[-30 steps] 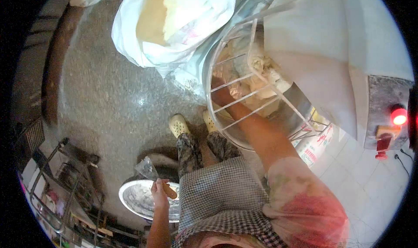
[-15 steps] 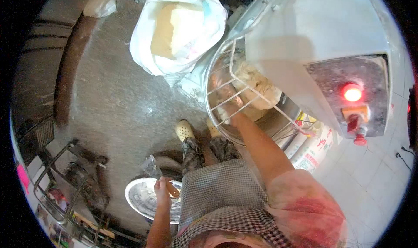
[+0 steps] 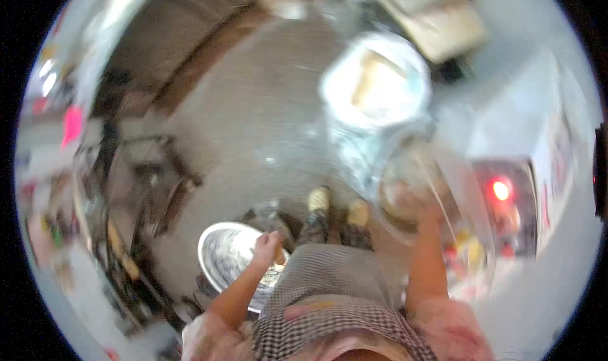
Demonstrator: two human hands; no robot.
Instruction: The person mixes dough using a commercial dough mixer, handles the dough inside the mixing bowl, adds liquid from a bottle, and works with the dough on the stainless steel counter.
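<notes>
The pale mass [image 3: 415, 159], probably dough, sits inside the metal bowl [image 3: 379, 204] on the right, whose deep wall likely keeps it contained. The right hand [image 3: 405, 195] reaches in beside it under the guard [image 3: 451, 219]; blur hides the fingers, so I cannot tell whether they are open or closed. Farther right, 1 red light [image 3: 501, 189] glows on the panel, probably placed to be seen from here.

The left hand [image 3: 267, 242] is closed round the handle of the scraper [image 3: 279, 256], seemingly leaving its blade free, above the white basin [image 3: 204, 250] on the near left. The open bag [image 3: 329, 90] stands just beyond the bowl, within easy reach, I judge. 2 pale shoes [image 3: 318, 199] are between basin and bowl.
</notes>
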